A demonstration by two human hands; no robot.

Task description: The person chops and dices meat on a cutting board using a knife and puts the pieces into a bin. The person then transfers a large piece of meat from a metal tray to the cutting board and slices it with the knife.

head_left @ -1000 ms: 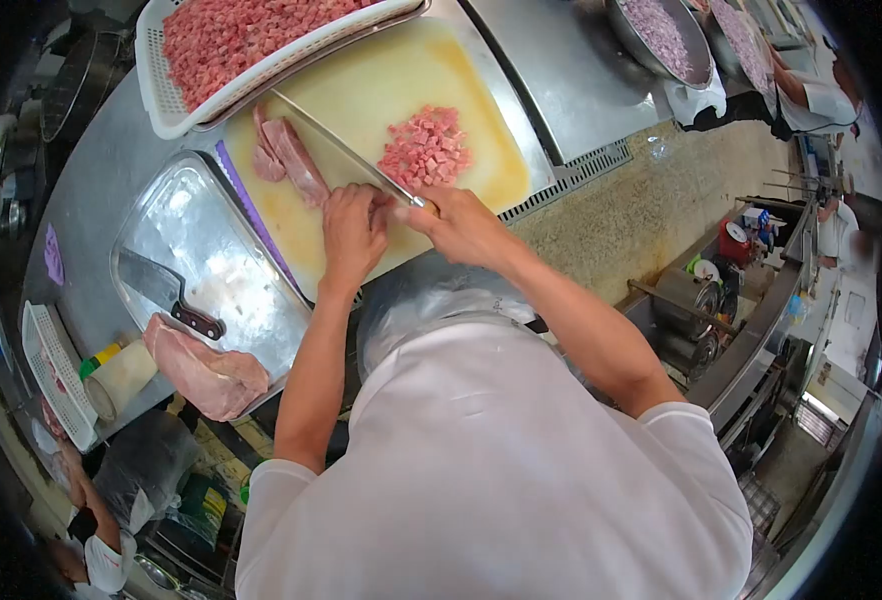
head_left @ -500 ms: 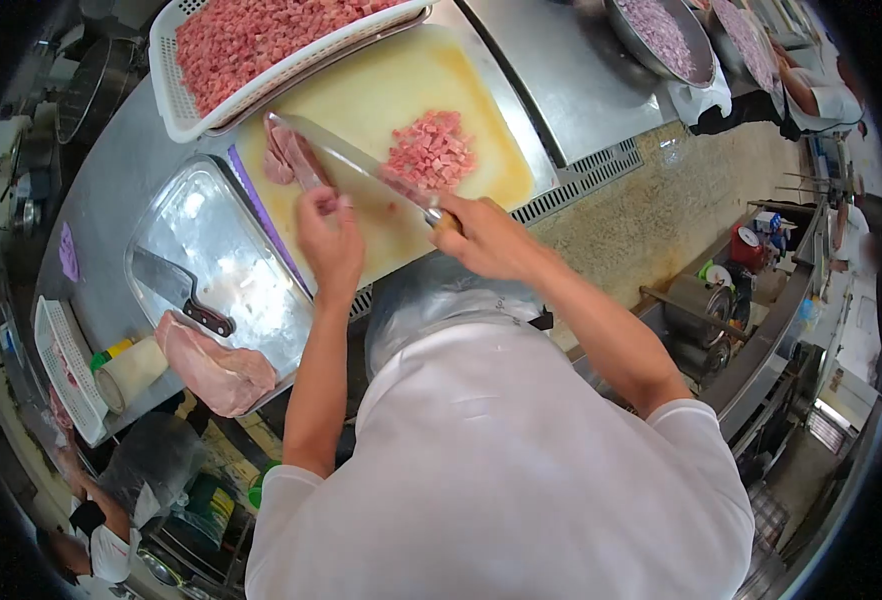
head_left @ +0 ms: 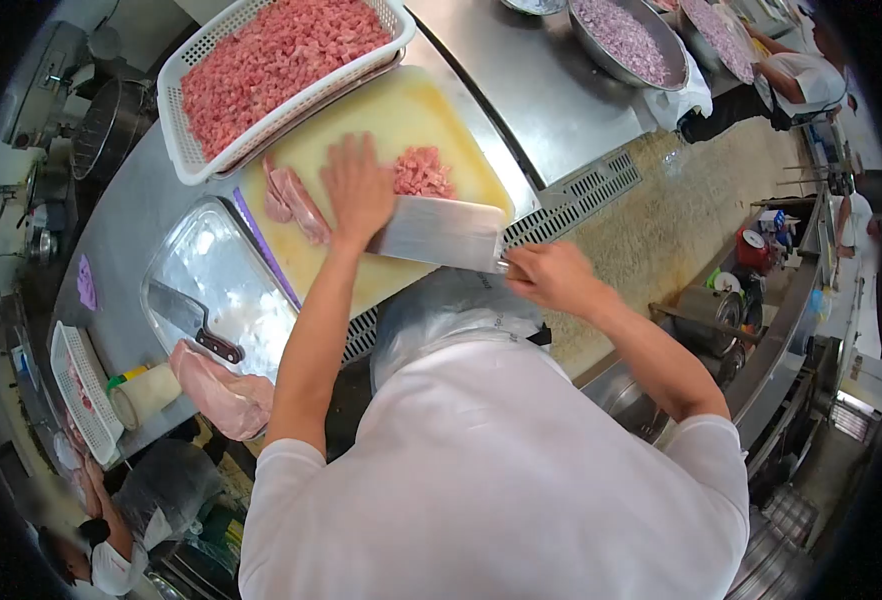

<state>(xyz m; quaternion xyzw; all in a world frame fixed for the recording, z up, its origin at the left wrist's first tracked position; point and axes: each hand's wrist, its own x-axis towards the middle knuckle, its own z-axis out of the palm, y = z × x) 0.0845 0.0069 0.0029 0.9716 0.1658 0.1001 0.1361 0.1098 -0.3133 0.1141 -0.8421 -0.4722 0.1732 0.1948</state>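
My right hand (head_left: 553, 276) grips the handle of a cleaver (head_left: 446, 230), whose broad blade lies flat-side up along the near edge of the cutting board (head_left: 406, 100). My left hand (head_left: 359, 188) is spread with its fingers stretched out, over the board beside the blade's far end. Just right of those fingers is a small pile of diced pink meat (head_left: 423, 172), partly behind the blade. Strips of uncut meat (head_left: 296, 205) rest on the board to the left of my left hand.
A white basket (head_left: 183, 150) of diced meat stands behind the board. Left is a metal tray (head_left: 216, 240) with another cleaver (head_left: 176, 308) and a large piece of meat (head_left: 219, 390). Metal bowls (head_left: 651, 78) of chopped purple-white pieces stand back right. Other people (head_left: 799, 80) work nearby.
My left hand has left the meat strips, moved right and spread open. The cleaver has swung from above the strips to the board's near edge, its blade now turned flat.
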